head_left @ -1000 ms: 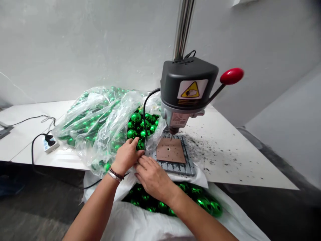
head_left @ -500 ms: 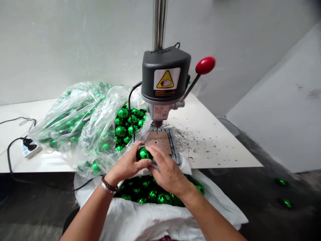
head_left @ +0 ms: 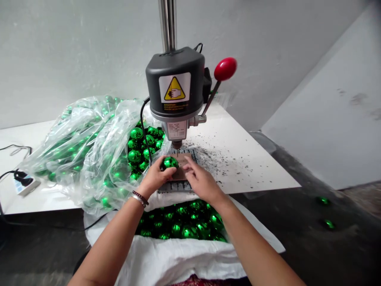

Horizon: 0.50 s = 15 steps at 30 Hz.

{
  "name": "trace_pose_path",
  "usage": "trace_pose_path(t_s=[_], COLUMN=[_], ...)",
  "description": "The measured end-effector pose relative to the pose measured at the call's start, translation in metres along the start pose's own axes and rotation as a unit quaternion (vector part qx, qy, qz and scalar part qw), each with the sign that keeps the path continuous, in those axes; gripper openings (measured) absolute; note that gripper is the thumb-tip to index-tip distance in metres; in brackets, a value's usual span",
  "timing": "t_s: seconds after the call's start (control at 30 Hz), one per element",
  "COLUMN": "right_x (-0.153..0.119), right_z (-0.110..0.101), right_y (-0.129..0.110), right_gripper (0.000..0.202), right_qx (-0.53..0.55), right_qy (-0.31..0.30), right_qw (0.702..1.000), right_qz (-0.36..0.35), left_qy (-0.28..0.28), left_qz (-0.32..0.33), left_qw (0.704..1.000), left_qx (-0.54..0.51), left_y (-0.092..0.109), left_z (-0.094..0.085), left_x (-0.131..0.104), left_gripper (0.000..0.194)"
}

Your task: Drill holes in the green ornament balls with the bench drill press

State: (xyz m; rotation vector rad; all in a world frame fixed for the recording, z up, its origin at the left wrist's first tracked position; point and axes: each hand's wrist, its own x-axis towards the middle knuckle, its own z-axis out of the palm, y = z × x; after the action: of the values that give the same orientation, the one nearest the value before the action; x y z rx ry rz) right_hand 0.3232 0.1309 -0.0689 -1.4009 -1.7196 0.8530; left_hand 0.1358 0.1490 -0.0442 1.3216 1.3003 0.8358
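Observation:
A shiny green ball [head_left: 170, 162] is gripped between the thumb and fingers of my left hand [head_left: 157, 174]. It is just left of the thin drill bit [head_left: 177, 152] of a small drill press [head_left: 175, 85], over a brown board [head_left: 185, 174] on the press base. My right hand [head_left: 201, 178] is apart from the ball, to its right, with fingers spread above the board and nothing in them. The press's lever with its red knob [head_left: 225, 69] points up to the right, untouched. Whether my left fingertips touch the board is hidden.
A clear plastic bag [head_left: 98, 159] full of green balls lies left of the press. Below the table edge a white sack [head_left: 178, 254] holds many more. Dark shavings [head_left: 220, 163] litter the white table [head_left: 262, 174]. A power strip [head_left: 26, 184] sits far left; two balls [head_left: 329, 224] lie on the floor.
My left hand has carried the ball forward from the board's front edge to beside the drill bit. My right hand has let go of it and its fingers have spread. The view has shifted right.

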Motion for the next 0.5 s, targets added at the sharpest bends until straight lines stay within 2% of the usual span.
trace_pose_path(t_s=[0.1, 0.23, 0.5], right_x=[0.001, -0.004, -0.01], right_z=[-0.009, -0.016, -0.018], right_y=[0.01, 0.016, 0.014], right_gripper=[0.048, 0.042, 0.041], right_qx=[0.015, 0.036, 0.058], right_qy=[0.034, 0.047, 0.047], right_qw=[0.999, 0.995, 0.992], right_qz=[0.039, 0.078, 0.105], left_qy=[0.042, 0.061, 0.028], left_qz=[-0.041, -0.052, -0.035], left_qw=[0.997, 0.994, 0.999], left_qx=[-0.049, -0.077, -0.027], left_y=[0.0, 0.001, 0.002], left_z=[0.006, 0.011, 0.01], left_x=[0.006, 0.011, 0.016], left_gripper=[0.044, 0.043, 0.039])
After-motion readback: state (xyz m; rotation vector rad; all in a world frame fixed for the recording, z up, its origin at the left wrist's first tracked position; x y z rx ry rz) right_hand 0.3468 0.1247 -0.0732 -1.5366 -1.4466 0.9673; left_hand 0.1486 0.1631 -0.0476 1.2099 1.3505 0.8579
